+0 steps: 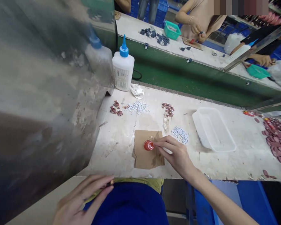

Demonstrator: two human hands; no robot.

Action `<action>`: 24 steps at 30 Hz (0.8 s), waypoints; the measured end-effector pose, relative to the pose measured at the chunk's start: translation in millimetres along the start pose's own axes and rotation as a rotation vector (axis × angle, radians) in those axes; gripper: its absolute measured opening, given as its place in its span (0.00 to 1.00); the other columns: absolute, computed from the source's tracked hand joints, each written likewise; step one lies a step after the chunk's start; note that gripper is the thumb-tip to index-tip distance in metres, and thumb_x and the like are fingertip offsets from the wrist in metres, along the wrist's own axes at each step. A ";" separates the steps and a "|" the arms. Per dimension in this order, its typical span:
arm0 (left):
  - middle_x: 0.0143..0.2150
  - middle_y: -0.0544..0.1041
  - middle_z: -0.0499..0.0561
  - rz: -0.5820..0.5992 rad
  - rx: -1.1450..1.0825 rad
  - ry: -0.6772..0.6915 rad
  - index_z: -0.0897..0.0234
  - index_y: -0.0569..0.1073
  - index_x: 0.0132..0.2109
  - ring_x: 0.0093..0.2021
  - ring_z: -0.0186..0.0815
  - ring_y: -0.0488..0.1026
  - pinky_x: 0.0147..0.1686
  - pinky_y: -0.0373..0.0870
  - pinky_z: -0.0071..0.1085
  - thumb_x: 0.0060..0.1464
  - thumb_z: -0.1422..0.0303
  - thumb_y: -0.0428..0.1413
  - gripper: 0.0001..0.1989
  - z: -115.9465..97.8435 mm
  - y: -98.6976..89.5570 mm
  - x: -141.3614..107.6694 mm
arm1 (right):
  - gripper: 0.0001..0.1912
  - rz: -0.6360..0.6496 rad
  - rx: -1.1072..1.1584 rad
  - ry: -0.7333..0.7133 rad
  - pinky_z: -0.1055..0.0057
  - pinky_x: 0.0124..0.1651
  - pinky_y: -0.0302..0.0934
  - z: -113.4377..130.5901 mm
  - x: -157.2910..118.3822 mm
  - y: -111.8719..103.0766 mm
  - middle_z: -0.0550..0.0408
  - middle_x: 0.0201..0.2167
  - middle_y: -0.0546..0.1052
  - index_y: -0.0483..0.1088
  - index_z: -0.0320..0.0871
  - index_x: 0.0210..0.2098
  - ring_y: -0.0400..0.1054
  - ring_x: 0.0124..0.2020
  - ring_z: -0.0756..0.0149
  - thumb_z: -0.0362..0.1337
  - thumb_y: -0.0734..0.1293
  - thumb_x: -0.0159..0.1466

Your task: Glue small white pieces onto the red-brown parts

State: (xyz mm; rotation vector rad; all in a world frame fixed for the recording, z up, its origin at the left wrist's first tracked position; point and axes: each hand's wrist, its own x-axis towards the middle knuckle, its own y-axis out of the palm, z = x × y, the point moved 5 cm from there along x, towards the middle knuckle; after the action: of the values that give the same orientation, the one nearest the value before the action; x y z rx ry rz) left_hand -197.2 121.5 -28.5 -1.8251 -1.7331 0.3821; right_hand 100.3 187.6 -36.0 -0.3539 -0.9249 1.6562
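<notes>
My right hand [176,153] reaches over the bench with thumb and forefinger pinched at the rim of a small red cap [147,145]. What sits between those fingertips is too small to make out. Whitish stuff shows inside the cap, which stands on a torn piece of brown cardboard [142,161]. Below the bench edge, over my lap, my left hand [81,200] pinches a small dark brown piece [111,183] between thumb and fingers. Small pale blue-white pieces [179,135] lie in a pile just beyond my right hand.
A white bottle with blue nozzle [123,70] stands by the metal wall [61,93]. Brown pieces [168,109] and more pale pieces [137,107] lie in heaps. Right are a white plastic tray [215,131] and maroon discs [278,143]. Co-workers' hands [198,31] work across the green divider.
</notes>
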 end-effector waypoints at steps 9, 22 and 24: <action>0.42 0.83 0.37 -0.023 -0.283 0.137 0.54 0.78 0.44 0.40 0.22 0.82 0.47 0.78 0.14 0.58 0.75 0.64 0.10 -45.3 46.9 34.5 | 0.06 -0.095 0.509 0.331 0.70 0.38 0.74 30.6 -6.0 -3.8 0.58 0.34 0.84 0.81 0.50 0.37 0.78 0.36 0.67 0.32 0.74 0.64; 0.42 0.83 0.31 0.006 -0.373 0.016 0.49 0.79 0.45 0.39 0.19 0.82 0.50 0.75 0.09 0.58 0.70 0.65 0.10 -47.9 59.2 36.5 | 0.10 -0.089 0.544 0.186 0.70 0.37 0.74 67.7 -11.1 1.2 0.55 0.34 0.83 0.80 0.45 0.40 0.78 0.35 0.67 0.25 0.72 0.64; 0.42 0.84 0.33 -0.006 -0.356 0.042 0.51 0.79 0.44 0.39 0.21 0.82 0.49 0.76 0.10 0.57 0.71 0.66 0.10 -48.6 56.9 36.1 | 0.11 -0.065 0.486 0.126 0.70 0.37 0.74 71.6 -11.3 -0.6 0.54 0.36 0.83 0.80 0.46 0.42 0.79 0.35 0.66 0.24 0.71 0.65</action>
State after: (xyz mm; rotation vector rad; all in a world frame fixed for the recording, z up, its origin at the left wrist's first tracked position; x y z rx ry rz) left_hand -119.0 147.4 -17.1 -2.0536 -1.8684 0.0310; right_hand 56.9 149.6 7.9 -0.0925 -0.4140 1.7144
